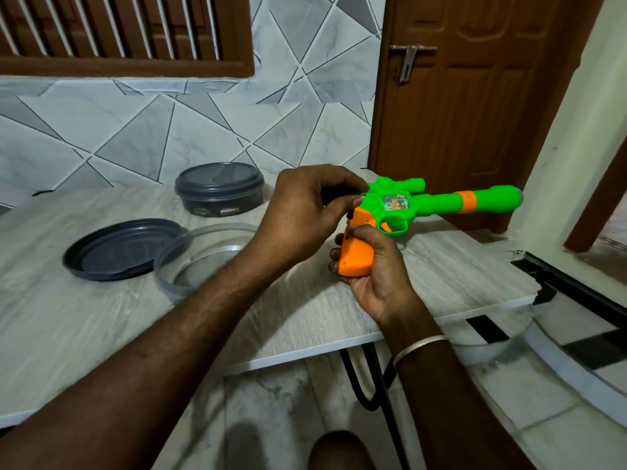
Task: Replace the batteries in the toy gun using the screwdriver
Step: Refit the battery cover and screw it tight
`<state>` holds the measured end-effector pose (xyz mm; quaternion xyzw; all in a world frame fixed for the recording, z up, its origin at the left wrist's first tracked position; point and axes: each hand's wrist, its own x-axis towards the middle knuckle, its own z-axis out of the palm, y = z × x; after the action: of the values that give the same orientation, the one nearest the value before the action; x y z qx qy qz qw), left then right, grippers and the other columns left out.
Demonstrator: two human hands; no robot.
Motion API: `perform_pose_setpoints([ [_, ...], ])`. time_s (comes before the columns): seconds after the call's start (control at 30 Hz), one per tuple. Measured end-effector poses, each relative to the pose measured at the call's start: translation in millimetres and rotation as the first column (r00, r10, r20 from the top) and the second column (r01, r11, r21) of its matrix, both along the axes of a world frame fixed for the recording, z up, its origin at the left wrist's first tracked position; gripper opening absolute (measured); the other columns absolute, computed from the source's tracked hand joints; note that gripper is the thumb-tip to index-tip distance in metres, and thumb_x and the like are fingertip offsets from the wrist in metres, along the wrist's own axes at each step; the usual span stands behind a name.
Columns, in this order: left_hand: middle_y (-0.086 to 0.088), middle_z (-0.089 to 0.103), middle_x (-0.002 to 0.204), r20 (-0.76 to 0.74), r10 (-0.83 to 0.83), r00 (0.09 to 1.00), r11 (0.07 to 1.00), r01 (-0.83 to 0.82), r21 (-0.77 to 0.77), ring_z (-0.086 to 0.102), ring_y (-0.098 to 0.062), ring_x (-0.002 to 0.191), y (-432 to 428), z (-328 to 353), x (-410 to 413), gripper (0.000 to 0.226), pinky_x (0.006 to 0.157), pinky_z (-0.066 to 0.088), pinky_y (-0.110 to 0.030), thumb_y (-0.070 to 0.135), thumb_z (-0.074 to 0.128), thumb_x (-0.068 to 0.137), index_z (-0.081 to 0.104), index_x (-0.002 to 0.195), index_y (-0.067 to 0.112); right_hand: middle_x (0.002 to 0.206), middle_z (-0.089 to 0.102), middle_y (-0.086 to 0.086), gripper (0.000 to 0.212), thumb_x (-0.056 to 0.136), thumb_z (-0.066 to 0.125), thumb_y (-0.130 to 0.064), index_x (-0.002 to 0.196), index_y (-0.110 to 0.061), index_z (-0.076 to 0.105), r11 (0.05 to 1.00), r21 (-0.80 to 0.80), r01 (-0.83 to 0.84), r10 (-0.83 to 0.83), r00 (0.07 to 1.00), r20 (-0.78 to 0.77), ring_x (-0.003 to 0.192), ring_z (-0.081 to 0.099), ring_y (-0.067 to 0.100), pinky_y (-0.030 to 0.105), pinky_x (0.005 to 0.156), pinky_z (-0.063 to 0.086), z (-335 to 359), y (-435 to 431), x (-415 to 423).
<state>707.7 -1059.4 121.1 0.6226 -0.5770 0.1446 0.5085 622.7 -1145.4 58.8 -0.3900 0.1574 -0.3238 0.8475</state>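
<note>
Filling the left and middle of the head view, a pale wood-grain counter with a white edge stands on black metal rod legs over a marbled tile floor with black inlay. Behind it runs a wall of grey, angular-patterned tiles, with a brown wooden slatted window above and a brown panelled wooden door with a metal latch to the right. At the back of the counter sits a round dark-grey lidded plastic tub. Nearer the front, a round dark-grey lid lies upturned, just beside a round clear plastic bowl.

The bright green plastic toy gun with an orange grip is held over the counter's right part, its long barrel pointing right toward the door. It has an orange band, a clear window in the body and a scope on top. The right hand, a silver bangle on its wrist, wraps its fingers round the orange grip from below. The left hand pinches a small dark-handled screwdriver, its tip pointing down at the top of the grip.
</note>
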Motion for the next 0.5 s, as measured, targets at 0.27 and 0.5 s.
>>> perform_pose_setpoints([
  [0.27,0.001,0.078,0.096,-0.043,-0.002,0.999,1.000,0.002,-0.015,0.073,-0.006,0.087,2,-5,1,0.022,0.077,0.060,-0.024,0.021,0.079,0.086,0.079,0.106,0.013,0.077,0.059,0.011,0.008,0.093,0.053,-0.011,0.099,-0.009,0.058,1.000,-0.005,0.000,0.000,1.000,0.010,0.060,0.057,0.020,0.028,0.048,0.048,1,0,0],
  [0.5,-0.003,0.077,0.097,-0.103,-0.087,0.991,0.995,0.092,0.042,0.074,-0.008,0.095,3,0,9,0.022,0.087,0.061,-0.032,0.003,0.072,0.088,0.072,0.109,0.008,0.078,0.059,0.011,0.008,0.092,0.056,-0.010,0.099,-0.008,0.057,1.000,0.022,-0.013,0.013,1.000,0.005,0.059,0.057,0.020,0.029,0.048,0.049,-1,-1,1],
])
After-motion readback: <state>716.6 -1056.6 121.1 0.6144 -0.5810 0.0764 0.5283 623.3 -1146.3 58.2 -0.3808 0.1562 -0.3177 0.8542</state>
